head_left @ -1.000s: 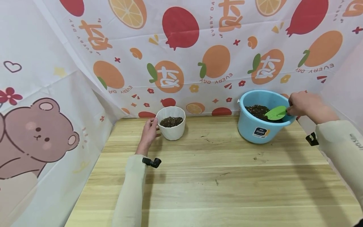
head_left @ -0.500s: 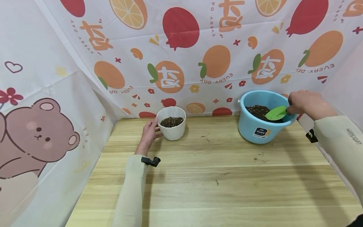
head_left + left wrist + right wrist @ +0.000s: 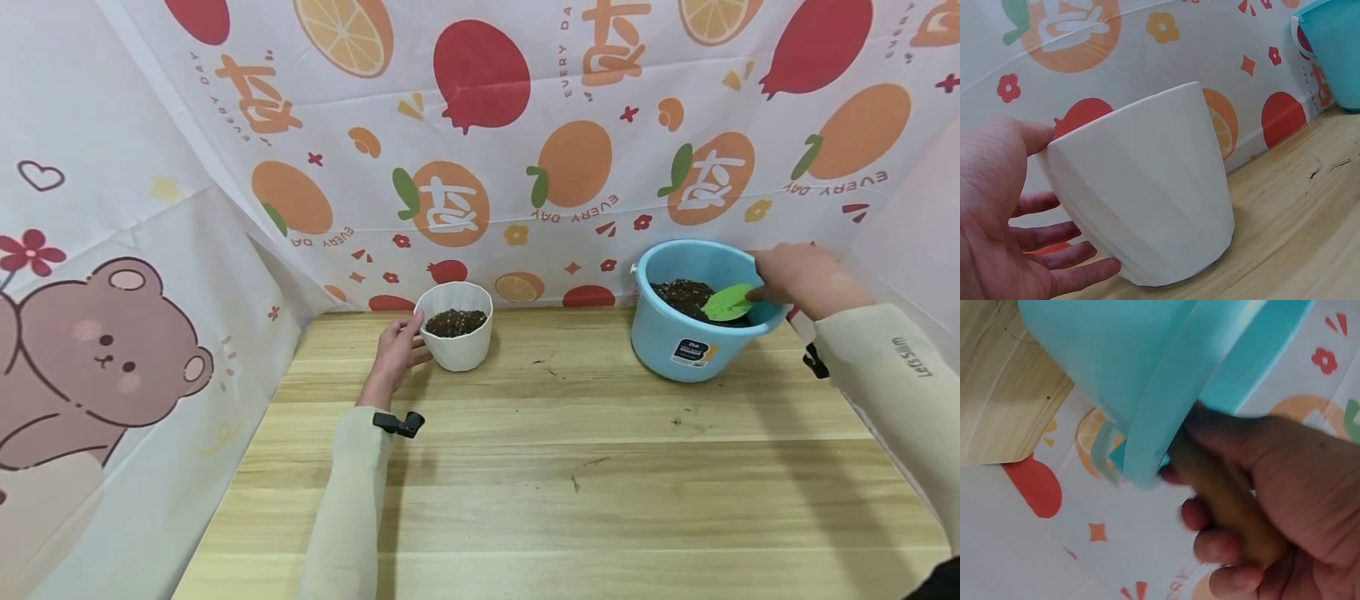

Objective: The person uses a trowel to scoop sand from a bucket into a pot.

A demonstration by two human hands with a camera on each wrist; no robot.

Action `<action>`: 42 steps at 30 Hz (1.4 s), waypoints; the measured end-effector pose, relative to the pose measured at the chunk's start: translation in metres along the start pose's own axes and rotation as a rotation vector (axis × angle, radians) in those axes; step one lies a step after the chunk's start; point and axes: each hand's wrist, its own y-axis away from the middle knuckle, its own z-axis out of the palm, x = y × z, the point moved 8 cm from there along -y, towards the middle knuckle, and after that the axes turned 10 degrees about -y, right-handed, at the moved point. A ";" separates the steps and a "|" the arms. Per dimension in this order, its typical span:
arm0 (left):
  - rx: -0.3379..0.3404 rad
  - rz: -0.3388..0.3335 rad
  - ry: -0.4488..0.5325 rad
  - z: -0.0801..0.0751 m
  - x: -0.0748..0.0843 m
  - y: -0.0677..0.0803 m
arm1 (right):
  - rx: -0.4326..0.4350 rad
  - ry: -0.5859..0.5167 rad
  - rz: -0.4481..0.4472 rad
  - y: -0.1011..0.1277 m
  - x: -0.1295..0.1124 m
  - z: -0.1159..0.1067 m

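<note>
A white faceted flowerpot (image 3: pixel 457 354) stands upright on the table, part filled with dark soil (image 3: pixel 454 322). My left hand (image 3: pixel 393 350) is at its left side, thumb at the rim and fingers spread along the wall, as the left wrist view shows up close. In the head view, a light blue bucket (image 3: pixel 671 337) with more dark soil (image 3: pixel 682 296) stands at the right. My right hand (image 3: pixel 1297 487) grips the wooden handle (image 3: pixel 1225 500) of a trowel, over the bucket's rim. The trowel's green blade (image 3: pixel 729 303) slants down into the bucket, its tip at the soil.
The wooden table (image 3: pixel 540 467) has a few dark soil crumbs (image 3: pixel 677 421) on it. A fruit-print cloth (image 3: pixel 495 167) hangs right behind the pot and bucket, and a bear-print cloth (image 3: pixel 97 350) at the left. The bucket has a pale handle (image 3: pixel 1104 450).
My right hand and the trowel have shifted slightly left inside the bucket, the blade turning a little more upright. The left hand stays at the flowerpot.
</note>
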 end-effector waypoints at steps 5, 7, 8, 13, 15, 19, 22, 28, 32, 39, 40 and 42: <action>-0.007 -0.011 0.017 0.001 -0.002 -0.001 | 0.035 0.125 0.001 0.001 -0.008 0.000; -0.006 -0.011 0.018 0.001 -0.003 -0.002 | 0.039 0.156 0.018 0.002 -0.009 0.000; -0.002 -0.009 0.022 0.001 -0.003 -0.001 | 0.040 0.165 0.030 0.002 -0.009 0.001; 0.009 0.000 0.035 0.002 -0.004 0.000 | 0.058 0.207 0.063 0.000 -0.013 0.003; 0.013 0.001 0.039 0.002 -0.005 0.000 | 0.068 0.212 0.058 -0.001 -0.015 0.004; 0.020 -0.001 0.037 0.002 -0.006 0.000 | 0.079 0.196 0.041 -0.005 -0.015 0.008; 0.011 -0.006 0.041 0.003 -0.003 0.004 | 0.091 0.171 0.028 -0.007 -0.012 0.011; -0.003 -0.007 0.052 0.003 -0.002 0.003 | 0.110 0.145 0.015 -0.010 -0.005 0.015; 0.003 0.001 0.058 0.003 -0.005 0.001 | 0.124 0.142 0.009 -0.011 -0.003 0.016; 0.019 -0.002 0.050 0.001 -0.007 0.000 | 0.137 0.135 -0.003 -0.010 -0.004 0.015; 0.021 -0.004 0.046 0.000 -0.007 0.000 | 0.137 0.134 -0.003 -0.010 -0.004 0.015; 0.021 -0.005 0.042 0.001 -0.007 -0.001 | 0.135 0.132 0.000 -0.009 -0.004 0.016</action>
